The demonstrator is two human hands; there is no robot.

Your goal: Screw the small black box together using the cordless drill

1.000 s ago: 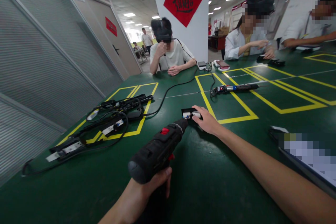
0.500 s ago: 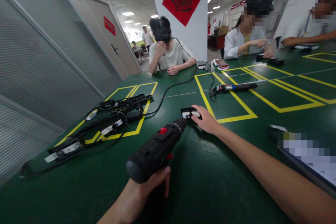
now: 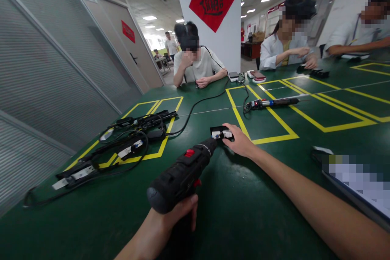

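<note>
My left hand [image 3: 178, 215] is wrapped round the handle of a black cordless drill [image 3: 183, 172] with a red switch on top. The drill points forward and right, and its tip meets a small black and white part [image 3: 222, 133] on the green table. Whether a bit sits in a screw there is too small to tell. My right hand [image 3: 239, 141] grips the right end of that part between thumb and fingers, near the tip of the drill.
Black cabled assemblies [image 3: 131, 148] lie at the left on the green table [image 3: 258, 203]. Beyond my right hand is a pen-like tool [image 3: 274, 102] with a cable. A pixelated device [image 3: 356, 183] is at the right. Several people sit across the table, beside yellow tape outlines [image 3: 276, 140].
The drill and both my hands have barely moved. Across the table, the seated person's lower hand has shifted slightly, and a small dark object shows at it.
</note>
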